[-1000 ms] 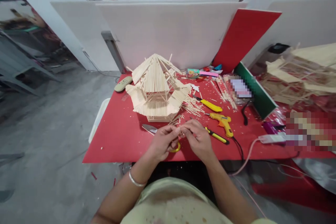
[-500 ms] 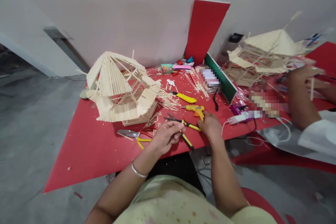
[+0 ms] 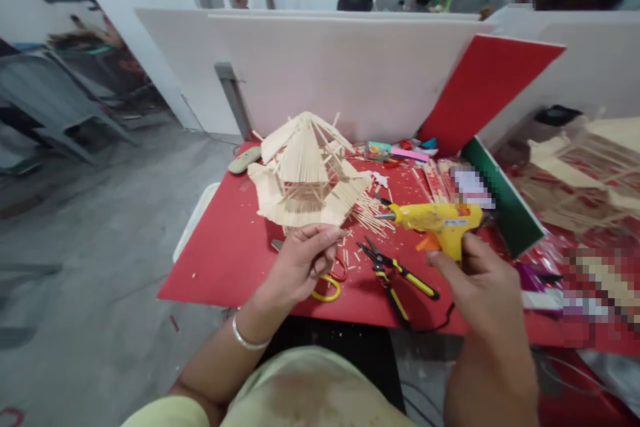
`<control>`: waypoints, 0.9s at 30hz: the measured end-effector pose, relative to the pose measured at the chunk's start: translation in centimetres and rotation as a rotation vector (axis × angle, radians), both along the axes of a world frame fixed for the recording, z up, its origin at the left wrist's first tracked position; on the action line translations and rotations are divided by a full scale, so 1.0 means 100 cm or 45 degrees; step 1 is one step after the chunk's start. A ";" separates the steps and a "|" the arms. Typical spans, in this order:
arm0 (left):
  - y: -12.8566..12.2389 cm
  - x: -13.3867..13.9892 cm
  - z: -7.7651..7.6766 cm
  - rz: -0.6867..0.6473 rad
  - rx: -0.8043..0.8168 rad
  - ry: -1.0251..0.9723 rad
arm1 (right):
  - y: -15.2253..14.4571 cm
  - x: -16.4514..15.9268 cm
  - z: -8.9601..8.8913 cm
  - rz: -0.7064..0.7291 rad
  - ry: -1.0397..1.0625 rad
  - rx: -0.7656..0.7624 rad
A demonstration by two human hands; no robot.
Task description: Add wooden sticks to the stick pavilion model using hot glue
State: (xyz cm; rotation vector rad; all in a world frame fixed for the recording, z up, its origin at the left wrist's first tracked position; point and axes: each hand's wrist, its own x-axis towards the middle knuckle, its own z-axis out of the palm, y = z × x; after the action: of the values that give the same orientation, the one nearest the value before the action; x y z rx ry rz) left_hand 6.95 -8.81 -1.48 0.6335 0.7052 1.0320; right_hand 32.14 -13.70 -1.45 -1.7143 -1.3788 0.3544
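Observation:
My right hand (image 3: 483, 280) grips a yellow glue gun (image 3: 433, 219) by its handle, held up above the table with its nozzle pointing left. My left hand (image 3: 305, 263) is closed in a pinch in front of the stick model (image 3: 303, 177); whatever the fingertips hold is too small to make out. The model has a peaked roof and a flared lower skirt of pale thin sticks. Between my hands lie black-and-yellow pliers (image 3: 387, 270), spread apart on the table. Scissors with red and yellow handles (image 3: 327, 288) lie partly hidden behind my left hand.
Loose sticks (image 3: 373, 213) are scattered over the red table (image 3: 215, 260). A green board (image 3: 505, 203) stands at the right, with another stick model (image 3: 585, 167) beyond it. White panels (image 3: 325, 73) rise behind the table. A grey-green oblong object (image 3: 244, 160) lies at the back left.
My right hand has lifted the glue gun off the table and brought it up. My left hand keeps its pinch. The view has swung left, so the neighbouring person's arms are out of sight.

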 end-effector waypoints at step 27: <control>0.078 -0.099 0.010 0.488 0.488 0.552 | 0.101 -0.141 0.094 0.022 -1.346 0.542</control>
State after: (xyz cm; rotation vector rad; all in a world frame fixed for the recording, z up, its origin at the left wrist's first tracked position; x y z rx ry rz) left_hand -2.91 -0.98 -0.50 1.1039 1.0450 1.4207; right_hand 18.07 -3.65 7.90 -1.5378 -1.9872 -0.9176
